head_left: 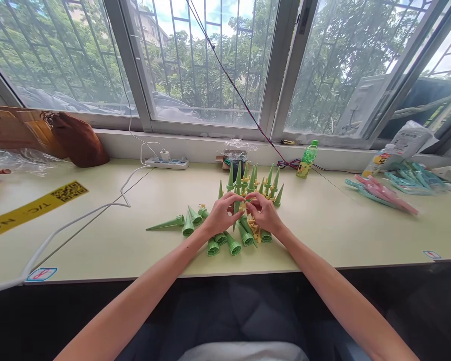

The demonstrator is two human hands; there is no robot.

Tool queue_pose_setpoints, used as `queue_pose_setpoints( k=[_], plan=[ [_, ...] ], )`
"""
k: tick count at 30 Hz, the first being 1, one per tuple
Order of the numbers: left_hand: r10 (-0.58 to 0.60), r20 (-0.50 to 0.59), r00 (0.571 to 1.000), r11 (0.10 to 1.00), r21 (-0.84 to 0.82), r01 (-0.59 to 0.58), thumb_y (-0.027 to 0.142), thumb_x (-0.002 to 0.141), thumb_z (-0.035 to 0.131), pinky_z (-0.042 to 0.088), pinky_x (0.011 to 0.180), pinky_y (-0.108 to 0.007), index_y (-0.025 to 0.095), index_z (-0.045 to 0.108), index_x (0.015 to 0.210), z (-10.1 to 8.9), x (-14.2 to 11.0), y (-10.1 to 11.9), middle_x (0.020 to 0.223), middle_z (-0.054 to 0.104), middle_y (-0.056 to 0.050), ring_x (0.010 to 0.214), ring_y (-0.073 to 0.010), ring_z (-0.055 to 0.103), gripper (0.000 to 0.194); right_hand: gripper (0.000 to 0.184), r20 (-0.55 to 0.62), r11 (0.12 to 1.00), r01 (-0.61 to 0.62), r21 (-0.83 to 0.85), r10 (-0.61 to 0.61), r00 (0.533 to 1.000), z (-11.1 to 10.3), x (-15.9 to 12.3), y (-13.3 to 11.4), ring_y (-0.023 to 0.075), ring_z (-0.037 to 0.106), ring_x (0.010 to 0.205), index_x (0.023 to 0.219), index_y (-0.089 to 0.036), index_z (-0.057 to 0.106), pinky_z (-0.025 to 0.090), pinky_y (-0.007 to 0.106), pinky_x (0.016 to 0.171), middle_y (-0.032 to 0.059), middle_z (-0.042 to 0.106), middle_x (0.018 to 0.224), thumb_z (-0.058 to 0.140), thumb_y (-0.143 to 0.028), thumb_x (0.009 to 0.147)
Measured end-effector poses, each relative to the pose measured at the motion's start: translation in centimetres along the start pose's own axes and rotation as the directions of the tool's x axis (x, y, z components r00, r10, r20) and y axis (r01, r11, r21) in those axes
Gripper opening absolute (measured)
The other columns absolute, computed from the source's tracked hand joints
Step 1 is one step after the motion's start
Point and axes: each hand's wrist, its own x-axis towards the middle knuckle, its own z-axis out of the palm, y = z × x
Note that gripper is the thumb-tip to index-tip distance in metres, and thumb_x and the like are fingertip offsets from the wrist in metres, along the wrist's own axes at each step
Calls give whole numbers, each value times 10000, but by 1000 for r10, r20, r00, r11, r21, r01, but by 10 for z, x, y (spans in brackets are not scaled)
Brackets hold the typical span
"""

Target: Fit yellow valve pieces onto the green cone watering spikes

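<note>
Both my hands meet over a pile of green plastic cone spikes (pixel 225 243) on the pale table (pixel 135 235). My left hand (pixel 221 214) and my right hand (pixel 263 213) have curled fingers pinching a green cone with a small yellow part (pixel 242 204) between them. Several more cones stand upright (pixel 252 181) just behind my hands. One long cone (pixel 166 223) lies flat to the left. Small yellow parts (pixel 254 229) lie beneath my right hand.
A white power strip (pixel 167 162) with cables sits at the back, a green bottle (pixel 307 159) to the right of it. Pink and teal packets (pixel 391 193) lie far right, a brown bag (pixel 77 141) far left, a yellow label strip (pixel 30 210) on the table.
</note>
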Motion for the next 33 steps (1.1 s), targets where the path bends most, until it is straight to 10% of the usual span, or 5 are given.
queue_pose_setpoints(
  k=[33],
  plan=[
    [17, -43, 999, 995, 99, -13, 249, 840, 627, 509, 534, -213, 183, 624, 1056, 1, 2, 5, 1002, 578, -53, 614, -74, 541, 226, 249, -15, 1000, -3, 12, 3, 1000, 2, 1, 0, 166, 629, 686, 1095, -208, 510, 491, 281, 633, 22, 660, 788, 563, -352, 899]
  ],
)
